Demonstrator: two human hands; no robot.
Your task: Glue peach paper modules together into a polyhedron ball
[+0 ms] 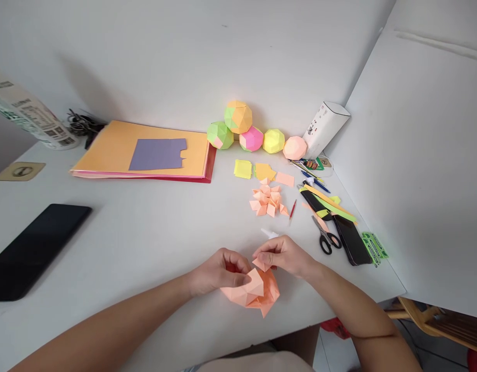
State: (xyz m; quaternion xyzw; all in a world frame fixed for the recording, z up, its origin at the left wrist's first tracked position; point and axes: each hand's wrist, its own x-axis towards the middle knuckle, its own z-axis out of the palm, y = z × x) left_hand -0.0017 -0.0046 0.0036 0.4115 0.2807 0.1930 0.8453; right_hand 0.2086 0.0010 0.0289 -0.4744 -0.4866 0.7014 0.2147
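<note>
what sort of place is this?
Probably a home or office desk used for paper craft, going by the stacked coloured sheets, scissors and faceted paper balls.

"How do our arms lie?"

"Our left forearm (118, 316), bare, slants up from the lower left; our right forearm (349, 299), bare too, comes from the lower right, creased near the elbow."

"And our hands?"

"We have them close together in front of us. Our left hand (216, 269) curls its fingers over, its thumb (235, 280) stretched out below them. Our right hand (287, 256) sits slightly higher, thumb and forefinger pinched together."

"Which way do our thumbs point?"

"Inward, roughly toward each other, and we hold both wrists nearly straight."
</note>
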